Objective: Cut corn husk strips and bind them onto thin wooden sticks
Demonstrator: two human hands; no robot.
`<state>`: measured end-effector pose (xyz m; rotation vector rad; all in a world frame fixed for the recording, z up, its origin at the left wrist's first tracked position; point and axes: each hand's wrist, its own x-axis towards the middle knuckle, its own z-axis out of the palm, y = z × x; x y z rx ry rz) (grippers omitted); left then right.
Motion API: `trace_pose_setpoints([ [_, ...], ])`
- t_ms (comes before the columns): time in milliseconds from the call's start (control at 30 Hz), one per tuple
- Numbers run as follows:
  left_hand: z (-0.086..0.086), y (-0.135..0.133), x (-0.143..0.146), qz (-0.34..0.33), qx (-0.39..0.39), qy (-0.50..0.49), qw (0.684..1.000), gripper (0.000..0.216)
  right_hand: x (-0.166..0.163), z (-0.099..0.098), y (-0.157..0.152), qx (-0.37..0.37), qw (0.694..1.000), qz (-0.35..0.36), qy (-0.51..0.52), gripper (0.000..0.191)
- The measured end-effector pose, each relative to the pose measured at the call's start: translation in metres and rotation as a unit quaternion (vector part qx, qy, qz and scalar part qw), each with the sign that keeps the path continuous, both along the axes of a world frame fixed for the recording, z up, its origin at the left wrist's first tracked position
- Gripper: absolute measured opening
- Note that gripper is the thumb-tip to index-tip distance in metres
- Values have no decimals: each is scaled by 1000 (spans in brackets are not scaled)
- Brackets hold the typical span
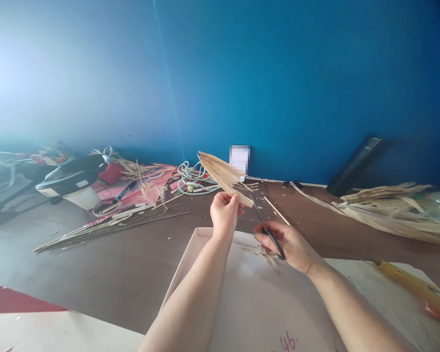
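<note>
My left hand (224, 213) is closed around the near end of a flat, pale dried leaf strip (222, 175), holding it up so it points away to the upper left. My right hand (289, 245) grips black-handled scissors (264, 229), with the blades reaching up to the strip's lower end beside my left fingers. Both hands hover above a white box lid (201, 249), where small pale trimmings (267, 255) lie under the scissors.
Brown floor runs to a blue wall. Thin sticks (113, 226) lie at left, with a coiled pale hose (195, 178) and a clutter of pink sheets (132, 188) behind. Dried leaves (392, 210) are piled at right. A yellow object (418, 288) lies on paper.
</note>
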<state>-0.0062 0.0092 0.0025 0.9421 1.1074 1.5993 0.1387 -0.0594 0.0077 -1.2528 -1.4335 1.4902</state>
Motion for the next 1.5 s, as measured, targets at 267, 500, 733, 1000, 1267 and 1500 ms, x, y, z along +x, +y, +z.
trace_pose_setpoints([
  [267, -1, -1, 0, -11, 5, 3, 1000, 21, 0, -1, 0, 8, 1000, -13, -8, 24],
  [500, -1, 0, 1, -18, 3, 5, 1000, 21, -1, 0, 1, 10, 1000, -16, -6, 25],
  [733, -2, 1, -1, -9, -2, 11, 1000, 22, 12, 9, 0, 33, 997, -34, -66, 29],
  [1000, -6, 5, -4, 11, -37, 69, 997, 21, 31, 14, 5, 73, 992, -77, -63, 37],
  [1267, -16, 6, -5, -10, -25, 241, 970, 18, 59, 7, 16, 99, 919, -250, -289, 51],
  [1500, -17, 5, -2, -27, -30, 249, 968, 16, 95, -4, 25, 71, 842, -298, -443, 55],
])
